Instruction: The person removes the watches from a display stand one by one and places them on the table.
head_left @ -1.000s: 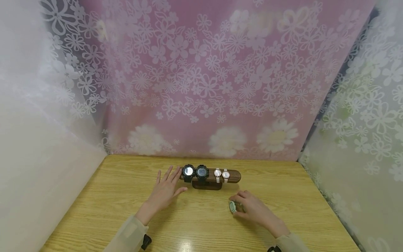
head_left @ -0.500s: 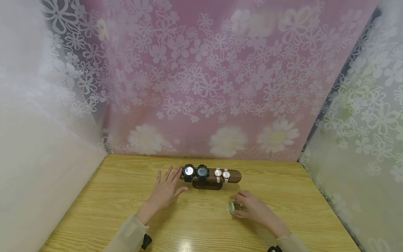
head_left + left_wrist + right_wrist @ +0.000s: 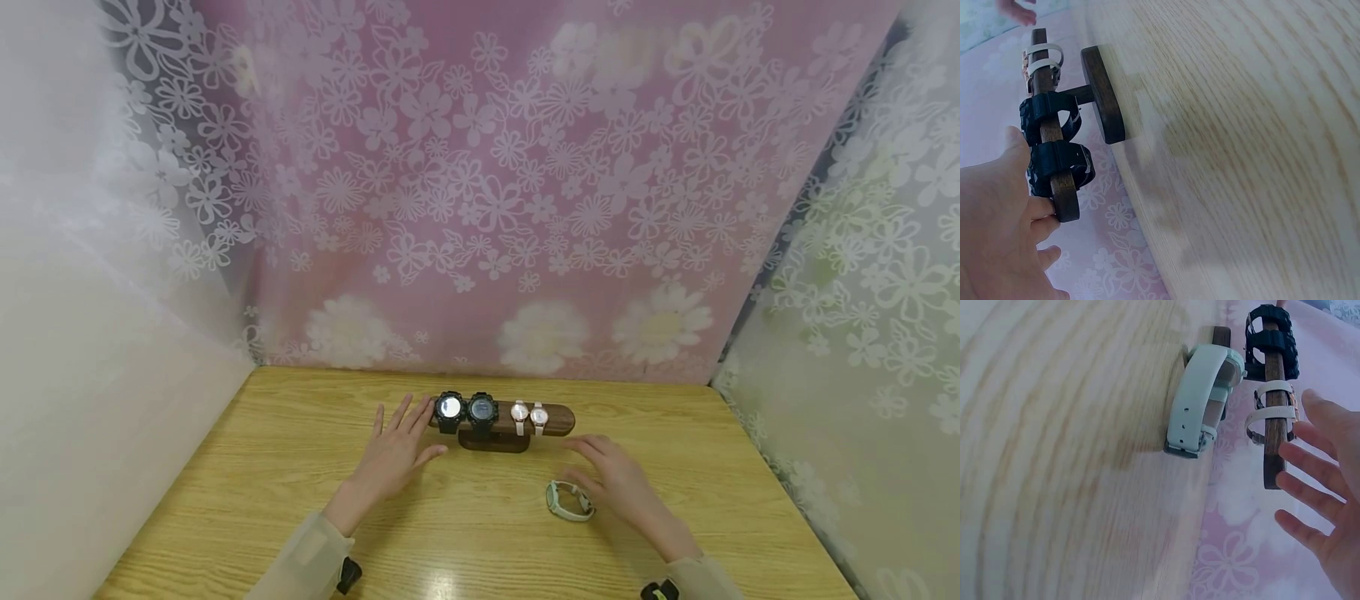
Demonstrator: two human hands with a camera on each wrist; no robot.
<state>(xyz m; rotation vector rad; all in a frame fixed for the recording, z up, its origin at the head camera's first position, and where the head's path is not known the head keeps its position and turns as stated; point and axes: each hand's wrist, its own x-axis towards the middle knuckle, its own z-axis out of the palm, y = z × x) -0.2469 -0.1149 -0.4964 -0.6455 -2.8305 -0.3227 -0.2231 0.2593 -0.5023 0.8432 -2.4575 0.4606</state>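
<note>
A dark wooden watch stand (image 3: 557, 421) carries two black watches (image 3: 482, 408) on its left half and two small watches with white straps (image 3: 538, 417) toward the right. My left hand (image 3: 392, 460) lies with spread, straight fingers, its fingertips touching the stand's left end. Lying closed in a loop on the table is a pale green watch (image 3: 573, 515), in front of the stand's right end. Above and right of that watch hovers my right hand (image 3: 624, 485), fingers loosely extended and holding nothing. In the right wrist view the hand (image 3: 1329, 481) is apart from the pale green watch (image 3: 1194, 403).
The wooden table (image 3: 315, 417) has a light wood-grain top. A pink flowered curtain (image 3: 465, 208) hangs behind its back edge. Pale sheets stand at the left (image 3: 112, 333) and right (image 3: 862, 375) sides.
My right hand has let go of the pale green watch and moved up and right, leaving it on the table. My left hand has stayed at the stand's left end.
</note>
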